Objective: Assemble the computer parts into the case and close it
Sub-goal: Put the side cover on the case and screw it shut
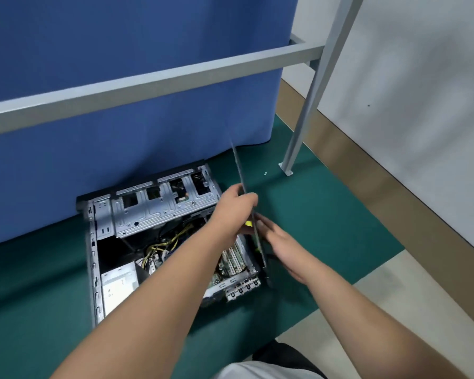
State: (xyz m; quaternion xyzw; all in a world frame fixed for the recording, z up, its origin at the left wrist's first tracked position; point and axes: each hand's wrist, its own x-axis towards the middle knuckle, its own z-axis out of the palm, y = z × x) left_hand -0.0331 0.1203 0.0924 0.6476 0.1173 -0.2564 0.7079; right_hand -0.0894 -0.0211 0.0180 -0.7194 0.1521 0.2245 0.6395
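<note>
Head view. An open case (pixel 153 242) lies on its side on the green mat (pixel 326 214), lower centre of the frame, its front against a blue curtain (pixel 121 77). Its open side faces up. Inside: a metal drive cage (pixel 162 209) along the upper edge, yellow cables (pixel 164 246) in the middle, a power supply (pixel 118 285) at lower left, and a board with upright cards (pixel 231 259) at right, partly hidden by the left forearm. The slot brackets (pixel 242 289) show at the lower right corner of the case.

A thin dark side panel (pixel 242 184) stands on edge along the right side of the case, seen almost edge-on and blurred by motion. It runs from just right of centre frame down to the case's lower right corner.

The left hand (pixel 236 209) reaches across the case and grips the panel's upper edge, fingers curled over it. The right hand (pixel 279 242) lies against the panel's outer face lower down, fingers extended; blur leaves it unclear whether the thumb hooks the edge. A small yellow mark (pixel 248 223) shows between the two hands; what it is cannot be told.

A grey frame (pixel 148 80) crosses the upper frame, its leg (pixel 307 105) bolted to the mat at right. A white wall (pixel 408 91) fills the upper right.
</note>
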